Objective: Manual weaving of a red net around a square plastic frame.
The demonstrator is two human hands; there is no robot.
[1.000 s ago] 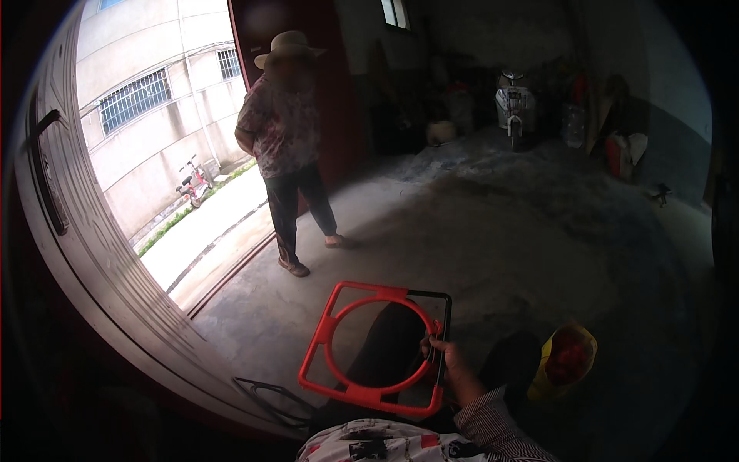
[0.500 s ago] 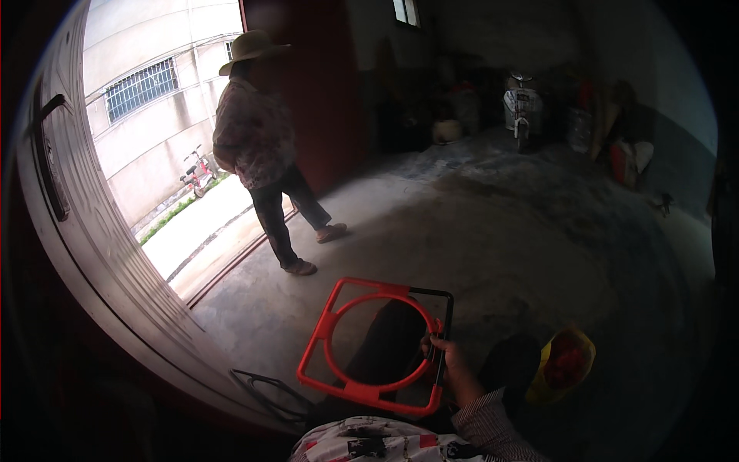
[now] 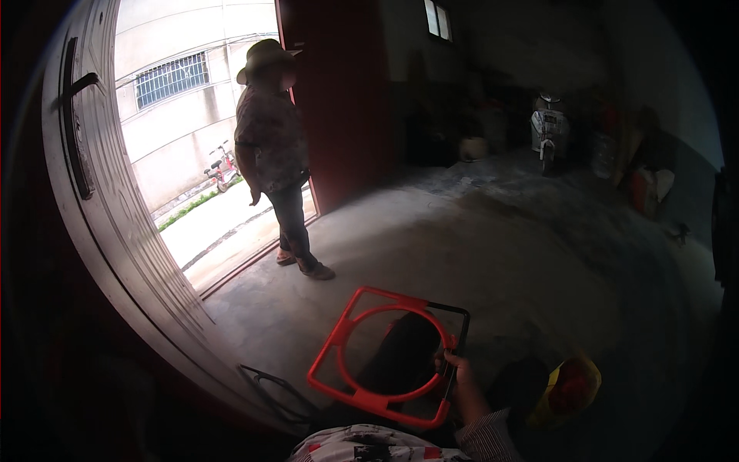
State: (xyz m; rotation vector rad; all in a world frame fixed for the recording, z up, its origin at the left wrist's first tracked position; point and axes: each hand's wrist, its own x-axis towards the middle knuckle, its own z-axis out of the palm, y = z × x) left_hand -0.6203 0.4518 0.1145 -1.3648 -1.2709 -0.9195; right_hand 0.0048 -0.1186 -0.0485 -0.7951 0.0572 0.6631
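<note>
A red square plastic frame (image 3: 372, 401) with a round ring inside it and a black bar along its right side lies tilted over my legs. My right hand (image 3: 457, 371) grips the frame's right side, with fingers closed around the bar near the ring. A striped cuff (image 3: 486, 437) shows at my right wrist. My left hand does not show. Through the ring appears the dark trouser leg (image 3: 402, 350) beneath.
Beside my right leg stands a yellow container (image 3: 593, 377) holding red items. Thin dark metal legs (image 3: 265, 376) rest at lower left. A person in a hat (image 3: 273, 146) stands by the open doorway. Farther back is a white scooter (image 3: 548, 127); a panelled door (image 3: 108, 200) fills the left.
The person at the doorway has shifted stance, feet closer together and an arm hanging down. The view has turned slightly left. My right hand keeps its grip on the frame.
</note>
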